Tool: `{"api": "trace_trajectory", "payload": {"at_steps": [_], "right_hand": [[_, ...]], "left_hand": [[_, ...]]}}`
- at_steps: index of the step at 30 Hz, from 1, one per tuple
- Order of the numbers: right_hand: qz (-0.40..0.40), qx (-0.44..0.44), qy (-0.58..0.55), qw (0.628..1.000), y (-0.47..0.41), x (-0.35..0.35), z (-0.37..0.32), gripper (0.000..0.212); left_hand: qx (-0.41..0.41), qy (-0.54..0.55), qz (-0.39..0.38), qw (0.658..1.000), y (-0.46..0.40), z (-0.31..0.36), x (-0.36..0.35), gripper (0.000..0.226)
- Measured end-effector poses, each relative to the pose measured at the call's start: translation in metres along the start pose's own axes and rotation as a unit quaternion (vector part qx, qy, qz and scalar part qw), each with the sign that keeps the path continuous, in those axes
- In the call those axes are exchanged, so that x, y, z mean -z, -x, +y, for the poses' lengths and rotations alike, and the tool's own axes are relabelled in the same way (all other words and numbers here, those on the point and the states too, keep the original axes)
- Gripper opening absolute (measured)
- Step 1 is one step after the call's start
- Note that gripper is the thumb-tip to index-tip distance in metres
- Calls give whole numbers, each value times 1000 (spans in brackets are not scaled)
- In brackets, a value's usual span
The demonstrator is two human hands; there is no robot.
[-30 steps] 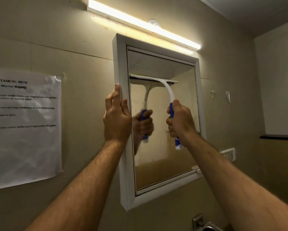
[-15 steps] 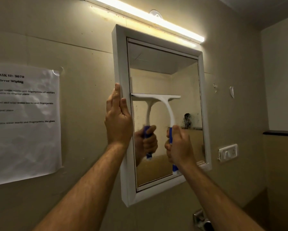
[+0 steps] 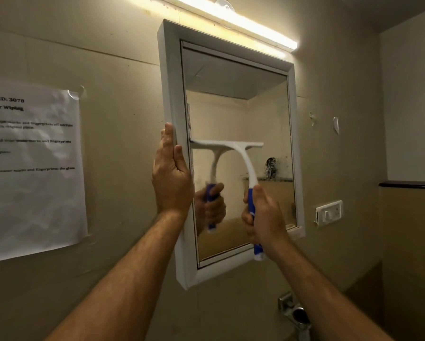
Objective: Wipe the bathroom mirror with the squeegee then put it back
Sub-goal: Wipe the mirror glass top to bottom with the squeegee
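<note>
Bracing the mirror [image 3: 233, 77] frame, the left hand [image 3: 172, 183] lies flat with fingers straight. Right of it, the right hand [image 3: 263, 215] curls round the squeegee [image 3: 233, 153], whose blade above this grip meets mid-glass. Wiping is underway; the lower glass likely remains.

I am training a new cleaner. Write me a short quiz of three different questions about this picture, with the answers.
1. True or false: the squeegee blade lies level against the mirror glass.
2. Which hand has its grip on the blue handle? A) left hand B) right hand C) both
3. Fill in: the left hand rests with straight fingers on the mirror's white ______.

Key:
1. True; the blade sits about halfway down the glass.
2. B; the right hand is curled around the handle.
3. Frame; it rests on the left side of the frame.
</note>
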State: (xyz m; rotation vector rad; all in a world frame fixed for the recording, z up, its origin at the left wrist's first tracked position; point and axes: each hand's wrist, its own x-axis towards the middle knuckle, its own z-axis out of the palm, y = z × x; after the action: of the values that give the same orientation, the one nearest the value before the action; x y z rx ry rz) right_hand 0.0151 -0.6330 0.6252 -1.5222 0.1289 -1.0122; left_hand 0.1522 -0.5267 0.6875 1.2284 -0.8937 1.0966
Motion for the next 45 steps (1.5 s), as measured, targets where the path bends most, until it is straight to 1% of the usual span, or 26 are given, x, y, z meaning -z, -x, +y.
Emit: {"api": "trace_trajectory", "payload": {"at_steps": [3,7,11,13,16,19,21,25,28,32,36,42,45], "right_hand": [[-4,-14,2,1000,9,6,7,44],[-14,20,-22,999,-5,6,-24,41],[-21,5,-38,999,-17,-4,-47,41],[-14,-5,-39,999,-12,-6,-39,42],[-4,2,-22,1000,4,-5,-9,41],[-10,-2,-10,1000,15,1,12,42],[-11,-6,-12,1000,14,5,11,42],[-21,5,-45,999,-1,5,-14,41],[-19,-5,-52,998,-6,-1,-20,42],[-8,-2,-29,1000,8,1,7,42],[-17,-25,-21,999,26,9,29,42],[-26,8,-30,999,9,11,-5,41],[-27,-18,-38,999,6,7,-11,43]], "left_hand": [[4,-4,0,1000,1,1,0,47],[10,-14,5,1000,7,1,1,46],[14,-35,6,999,7,2,1,46],[16,-37,9,999,9,5,2,46],[15,-41,12,999,11,4,1,46],[15,-40,16,999,12,3,0,46],[14,-40,19,999,13,3,0,46],[10,-49,22,999,13,2,0,45],[12,-47,19,999,13,1,0,45],[14,-46,22,999,15,1,0,45],[14,-50,25,998,16,-1,0,45],[18,-43,21,999,21,-3,1,45],[21,-42,16,999,25,-4,1,46]]}}
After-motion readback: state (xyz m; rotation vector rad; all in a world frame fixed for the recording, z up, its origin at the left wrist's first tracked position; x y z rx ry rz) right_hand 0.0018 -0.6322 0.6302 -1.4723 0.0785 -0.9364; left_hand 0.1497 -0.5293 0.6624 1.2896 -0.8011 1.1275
